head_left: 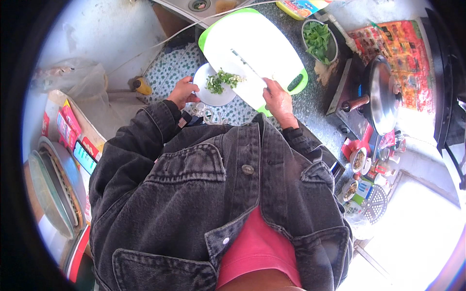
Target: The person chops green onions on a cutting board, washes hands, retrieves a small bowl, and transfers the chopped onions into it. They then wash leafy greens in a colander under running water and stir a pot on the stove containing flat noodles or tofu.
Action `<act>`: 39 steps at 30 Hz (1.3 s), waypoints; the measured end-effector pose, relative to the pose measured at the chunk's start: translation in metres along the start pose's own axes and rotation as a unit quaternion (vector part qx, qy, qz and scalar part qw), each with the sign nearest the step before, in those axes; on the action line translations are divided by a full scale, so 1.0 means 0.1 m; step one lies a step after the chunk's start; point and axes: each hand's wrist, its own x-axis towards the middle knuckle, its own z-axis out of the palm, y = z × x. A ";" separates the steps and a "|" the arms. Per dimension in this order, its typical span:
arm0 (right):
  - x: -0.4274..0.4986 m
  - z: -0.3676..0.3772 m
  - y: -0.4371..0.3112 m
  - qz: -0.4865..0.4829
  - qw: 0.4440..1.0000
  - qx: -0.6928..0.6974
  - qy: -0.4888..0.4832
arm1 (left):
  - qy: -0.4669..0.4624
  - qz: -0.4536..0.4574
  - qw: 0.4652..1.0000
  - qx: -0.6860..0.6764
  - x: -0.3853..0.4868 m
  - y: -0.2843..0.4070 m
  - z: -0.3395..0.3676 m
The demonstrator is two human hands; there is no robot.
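My left hand point(183, 93) grips the left rim of a white plate point(217, 99), thumb on top. Chopped scallions point(218, 82) lie in the plate, and some reach its right side by the board. My right hand point(279, 102) is closed around the handle end of a kitchen knife point(249, 65). The blade points up and left across a white cutting board point(260, 40) with green edges; glare hides much of its outline. The plate sits against the board's lower left edge, above the tiled floor. Whether the plate touches the board, I cannot tell.
An oval metal bowl point(335, 54) of leafy greens point(316, 38) stands on the speckled countertop point(309, 109). To the right, a lidded pan point(381, 98) sits on a gas stove point(340, 89), its wooden handle sticking out. A sink point(182, 5) lies beyond the board. A phone point(85, 158) rests at left.
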 end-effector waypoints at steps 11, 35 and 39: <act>-0.31 0.23 -0.13 0.012 0.998 0.021 -0.051 | -0.006 -0.003 1.000 -0.006 -0.05 -0.05 0.02; 0.18 0.25 -0.15 0.026 0.996 0.059 -0.061 | 0.047 -0.018 0.998 -0.047 -0.09 -0.10 -0.15; -0.07 0.29 -0.46 -0.013 0.982 0.131 -0.135 | 0.054 0.001 0.997 -0.061 -0.29 -0.06 -0.27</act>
